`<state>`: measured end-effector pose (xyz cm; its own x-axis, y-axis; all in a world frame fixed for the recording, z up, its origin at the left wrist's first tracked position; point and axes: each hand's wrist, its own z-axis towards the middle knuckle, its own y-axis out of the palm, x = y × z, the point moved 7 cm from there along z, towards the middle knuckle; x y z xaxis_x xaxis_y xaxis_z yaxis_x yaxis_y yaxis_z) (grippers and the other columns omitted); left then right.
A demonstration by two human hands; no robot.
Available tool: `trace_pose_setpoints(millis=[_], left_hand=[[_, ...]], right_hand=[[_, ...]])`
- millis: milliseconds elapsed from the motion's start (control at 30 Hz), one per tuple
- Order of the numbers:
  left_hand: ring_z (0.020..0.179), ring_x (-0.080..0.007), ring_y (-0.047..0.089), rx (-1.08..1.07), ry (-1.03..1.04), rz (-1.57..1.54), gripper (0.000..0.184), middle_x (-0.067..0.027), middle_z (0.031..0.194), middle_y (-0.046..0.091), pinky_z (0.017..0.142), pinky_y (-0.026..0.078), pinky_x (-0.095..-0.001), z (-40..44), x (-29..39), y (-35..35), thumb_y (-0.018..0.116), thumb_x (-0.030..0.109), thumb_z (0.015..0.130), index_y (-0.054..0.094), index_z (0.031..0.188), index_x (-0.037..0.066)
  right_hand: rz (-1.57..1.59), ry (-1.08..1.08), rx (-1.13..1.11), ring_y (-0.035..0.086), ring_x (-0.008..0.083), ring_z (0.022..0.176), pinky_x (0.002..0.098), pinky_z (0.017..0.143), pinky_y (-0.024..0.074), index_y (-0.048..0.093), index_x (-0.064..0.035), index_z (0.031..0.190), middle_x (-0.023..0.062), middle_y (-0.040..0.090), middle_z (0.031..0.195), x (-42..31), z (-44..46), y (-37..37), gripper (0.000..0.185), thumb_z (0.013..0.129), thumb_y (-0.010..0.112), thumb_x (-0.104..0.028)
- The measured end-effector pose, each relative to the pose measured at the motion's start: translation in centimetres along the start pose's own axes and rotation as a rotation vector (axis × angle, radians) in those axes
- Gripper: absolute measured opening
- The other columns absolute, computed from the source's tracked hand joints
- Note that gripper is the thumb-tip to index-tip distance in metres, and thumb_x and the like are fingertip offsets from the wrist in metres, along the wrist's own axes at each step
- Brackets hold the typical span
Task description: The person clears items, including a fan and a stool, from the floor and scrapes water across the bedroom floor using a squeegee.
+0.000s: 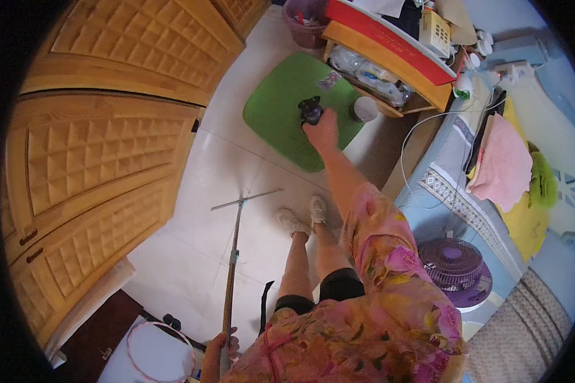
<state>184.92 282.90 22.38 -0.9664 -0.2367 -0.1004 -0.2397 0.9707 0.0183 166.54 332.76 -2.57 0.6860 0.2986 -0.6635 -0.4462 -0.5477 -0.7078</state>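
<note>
My left hand (229,343), at the bottom of the view, is closed around a long-handled floor squeegee or mop (234,255). Its thin crossbar rests on the tiled floor. My right hand (324,131) stretches forward over a green square tabletop (271,96), with fingers closed on a small dark object (310,110) whose kind I cannot make out. Beside that hand, near the right edge of the green surface, stands a white cup (365,109). A small printed packet (329,80) lies just beyond it.
Wooden cabinet doors (102,153) line the left. A wooden shelf unit (390,57) and a purple bin (305,25) stand at the back. To the right are a bed (457,191), a purple fan (452,265) and a loose white cable. A pink hoop (161,324) lies lower left.
</note>
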Motion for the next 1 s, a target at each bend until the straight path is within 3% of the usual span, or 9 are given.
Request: trace_pose_setpoints(millis=[100, 200, 300, 400, 500, 600, 833, 1000], left_hand=[[0.042, -0.0134, 0.038, 0.04, 0.006, 0.052, 0.034, -0.005, 0.057, 0.042, 0.038, 0.033, -0.024, 0.0, 0.6, -1.4, 0.044, 0.019, 0.077, 0.04, 0.102, -0.003], [0.044, -0.0144, 0.042, 0.158, 0.065, 0.141, 0.032, -0.0048, 0.056, 0.043, 0.04, 0.036, -0.0245, -0.8, 1.7, -1.0, 0.043, 0.019, 0.077, 0.043, 0.099, -0.004], [0.05, -0.0159, 0.047, 0.276, 0.102, 0.173, 0.029, -0.006, 0.06, 0.047, 0.046, 0.042, -0.025, -1.9, 2.7, 0.7, 0.043, 0.02, 0.077, 0.047, 0.094, -0.004], [0.057, -0.0176, 0.052, 0.344, 0.107, 0.197, 0.028, -0.0084, 0.065, 0.051, 0.054, 0.045, -0.0265, -0.6, 3.4, -3.5, 0.044, 0.021, 0.077, 0.051, 0.09, -0.003], [0.062, -0.0184, 0.054, 0.401, 0.153, 0.317, 0.029, -0.0099, 0.068, 0.054, 0.06, 0.047, -0.0279, -0.9, 3.9, -1.6, 0.044, 0.023, 0.078, 0.052, 0.087, -0.003], [0.063, -0.0185, 0.054, 0.389, 0.145, 0.282, 0.029, -0.01, 0.068, 0.054, 0.06, 0.047, -0.0281, -0.6, 3.9, 1.0, 0.044, 0.023, 0.078, 0.052, 0.088, -0.003], [0.064, -0.0186, 0.054, 0.377, 0.119, 0.226, 0.03, -0.0103, 0.069, 0.054, 0.062, 0.046, -0.0286, -1.2, 3.0, 8.1, 0.044, 0.024, 0.078, 0.052, 0.088, -0.003], [0.065, -0.0187, 0.054, 0.396, 0.08, 0.174, 0.03, -0.0105, 0.069, 0.054, 0.062, 0.046, -0.0289, -1.6, 2.1, 12.9, 0.044, 0.024, 0.078, 0.052, 0.089, -0.003]], right_hand=[[-0.167, -0.079, -0.112, 0.048, 0.031, 0.082, 0.0381, 0.07, 0.0419, 0.041, 0.0003, 0.092, 0.0161, 0.044, 0.091, -0.7, 1.2, 1.7, 0.047, 0.057, 0.067, -0.019], [-0.279, -0.138, 0.057, 0.048, 0.0334, 0.082, 0.0387, 0.07, 0.0417, 0.041, -0.0003, 0.088, 0.017, 0.048, 0.088, -0.7, 1.4, 2.2, 0.048, 0.054, 0.07, -0.018], [-0.366, -0.108, 0.008, 0.049, 0.0329, 0.08, 0.0383, 0.069, 0.0426, 0.04, -0.0008, 0.09, 0.016, 0.048, 0.088, 0.2, 1.8, 3.1, 0.05, 0.053, 0.07, -0.018], [-0.402, -0.078, 0.007, 0.05, 0.0326, 0.08, 0.0379, 0.068, 0.0434, 0.039, -0.0004, 0.091, 0.0168, 0.048, 0.088, 0.4, 1.9, 3.7, 0.051, 0.053, 0.069, -0.016], [-0.314, 0.029, -0.167, 0.049, 0.0318, 0.084, 0.0357, 0.069, 0.0441, 0.038, -0.0002, 0.097, 0.017, 0.044, 0.095, 0.5, 1.7, 3.8, 0.042, 0.061, 0.059, -0.005], [-0.217, 0.015, -0.194, 0.05, 0.0342, 0.084, 0.038, 0.068, 0.0439, 0.036, 0.002, 0.095, 0.0199, 0.046, 0.089, 1.0, 2.2, 4.1, 0.051, 0.056, 0.066, -0.012], [-0.133, 0.004, -0.384, 0.049, 0.0347, 0.085, 0.0374, 0.071, 0.043, 0.036, 0.0034, 0.094, 0.0208, 0.046, 0.091, 1.9, 2.9, 3.0, 0.048, 0.057, 0.064, -0.01], [-0.05, -0.03, -0.458, 0.049, 0.0345, 0.084, 0.038, 0.072, 0.0418, 0.038, 0.0032, 0.092, 0.0221, 0.048, 0.09, 3.7, 0.4, -2.0, 0.049, 0.055, 0.065, -0.014]])
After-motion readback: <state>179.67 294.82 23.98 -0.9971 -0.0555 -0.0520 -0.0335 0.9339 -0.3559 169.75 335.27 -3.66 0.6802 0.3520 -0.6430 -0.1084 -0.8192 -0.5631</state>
